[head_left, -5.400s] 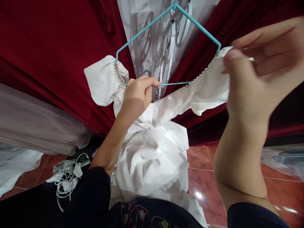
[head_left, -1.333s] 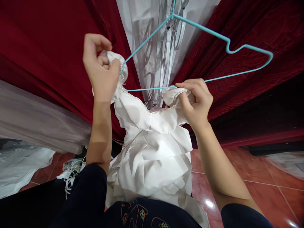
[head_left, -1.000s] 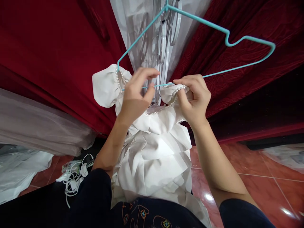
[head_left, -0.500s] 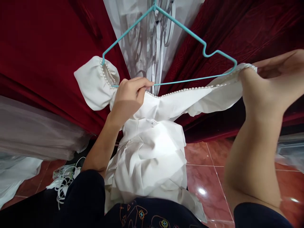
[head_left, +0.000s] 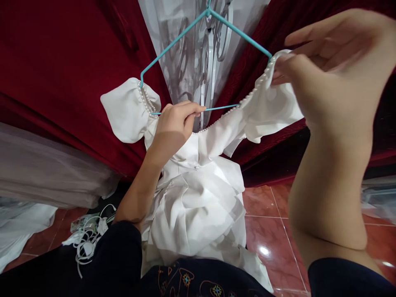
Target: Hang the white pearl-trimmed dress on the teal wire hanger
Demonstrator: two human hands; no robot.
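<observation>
A white dress point(head_left: 198, 206) with pearl beading along its neckline hangs on a turquoise hanger point(head_left: 176, 40). The puffed sleeve on the left is looped over that end of the hanger. My left hand point(head_left: 179, 119) is closed around the hanger's bottom bar near the middle, at the dress's neckline. With thumb and fingers, my right hand point(head_left: 321, 66) pinches the pearl-edged opening of the right sleeve point(head_left: 275, 107) high up. That sleeve now covers the hanger's right end, which is hidden inside it.
Dark red curtains point(head_left: 77, 62) flank a pale, ornate panel point(head_left: 182, 57) behind the hanger. White cables point(head_left: 88, 243) lie tangled at lower left. Pale sheer fabric point(head_left: 46, 165) hangs at left. Glossy red tiles point(head_left: 269, 231) cover the floor.
My right hand has moved up and inward, drawing the right sleeve over the hanger's right end, which showed before. My left hand keeps its hold on the bar.
</observation>
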